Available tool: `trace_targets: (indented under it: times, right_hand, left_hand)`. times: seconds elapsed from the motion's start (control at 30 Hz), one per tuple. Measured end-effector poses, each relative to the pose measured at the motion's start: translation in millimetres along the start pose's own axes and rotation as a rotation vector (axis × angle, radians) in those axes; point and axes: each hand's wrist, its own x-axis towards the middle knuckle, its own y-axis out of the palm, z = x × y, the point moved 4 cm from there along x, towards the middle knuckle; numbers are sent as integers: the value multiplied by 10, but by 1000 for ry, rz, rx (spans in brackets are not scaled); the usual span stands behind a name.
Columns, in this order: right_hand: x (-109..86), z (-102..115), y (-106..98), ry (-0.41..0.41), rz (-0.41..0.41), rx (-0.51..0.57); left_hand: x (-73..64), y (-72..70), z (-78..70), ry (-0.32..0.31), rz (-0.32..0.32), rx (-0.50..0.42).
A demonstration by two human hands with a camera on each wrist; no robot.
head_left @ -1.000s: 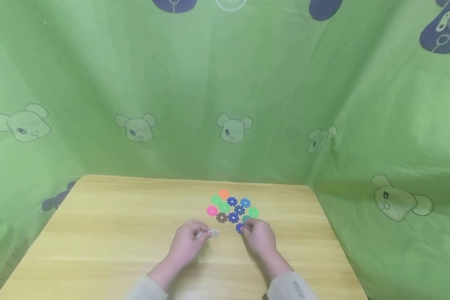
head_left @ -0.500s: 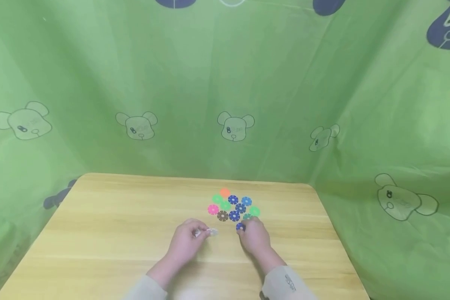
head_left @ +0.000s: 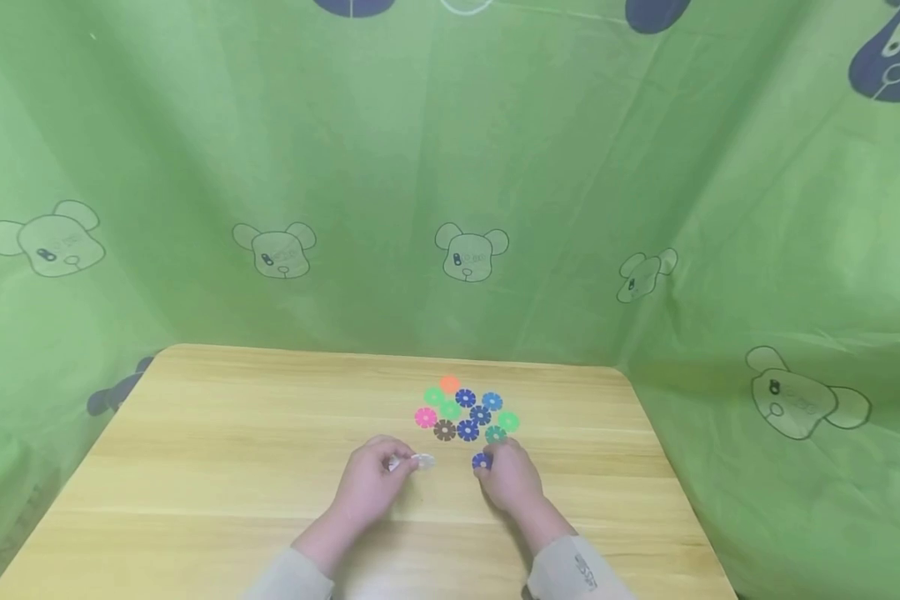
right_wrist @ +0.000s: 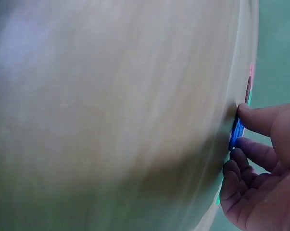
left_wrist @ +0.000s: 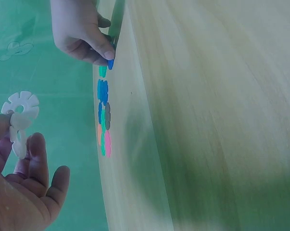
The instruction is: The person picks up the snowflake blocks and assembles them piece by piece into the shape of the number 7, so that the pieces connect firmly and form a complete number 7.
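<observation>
My left hand (head_left: 372, 475) pinches white notched plastic discs (left_wrist: 20, 107) between thumb and fingers, raised over the table. In the left wrist view at least two white discs are joined at an angle, one upper and one lower; the other fingers stay loosely spread. My right hand (head_left: 513, 477) holds a dark blue notched disc (head_left: 482, 461) by its edge with thumb and fingertips, low at the table. In the right wrist view the blue disc shows edge-on, partly covered by the fingers. A teal disc (head_left: 496, 435) lies just beyond the right hand.
Several more notched discs lie flat in a loose group beyond the hands, among them a pink one (head_left: 425, 417), a brown one (head_left: 445, 430) and an orange one (head_left: 450, 384). The wooden table (head_left: 195, 467) backs onto a green printed curtain (head_left: 375, 317).
The right hand has drawn the blue disc slightly toward me, away from the group, and the teal disc shows more fully. The left hand has barely moved, its white discs tilting a little.
</observation>
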Motion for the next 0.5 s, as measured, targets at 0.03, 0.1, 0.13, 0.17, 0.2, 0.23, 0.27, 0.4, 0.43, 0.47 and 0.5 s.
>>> trace_targets:
  times: [0.03, 0.1, 0.13, 0.17, 0.2, 0.23, 0.27, 0.4, 0.43, 0.47, 0.5]
  right_hand:
    - [0, -3, -4, 8, 1, 9]
    - [0, -14, -7, 21, 4, 25]
    - [0, -20, -7, 27, 7, 32]
    - [-2, -27, -1, 32, 7, 40]
    - [-4, -33, 2, 36, 6, 50]
    - [-4, -39, 10, 39, 8, 63]
    - [-7, -42, 13, 38, 8, 75]
    - [-27, -30, 19, 45, 1, 154]
    - [-36, -18, 10, 42, -1, 173]
    - [-46, -2, 0, 39, -6, 194]
    - [-57, 15, -9, 38, -9, 213]
  left_hand:
    - [0, -3, -2, -1, -1, 0]
    - [2, -6, -2, -3, -3, 0]
    - [2, -8, -3, -4, -3, 0]
    - [2, -9, -2, -6, -3, 0]
    - [2, -10, -1, -8, -3, 0]
    - [1, -11, 1, -9, -3, 1]
    - [0, -13, 2, -11, -3, 1]
    - [-8, -31, -3, -4, -10, 5]
    - [-10, -35, -3, -2, -13, 4]
    - [-12, -39, -4, 0, -15, 4]
    - [-15, -44, -6, 1, -17, 2]
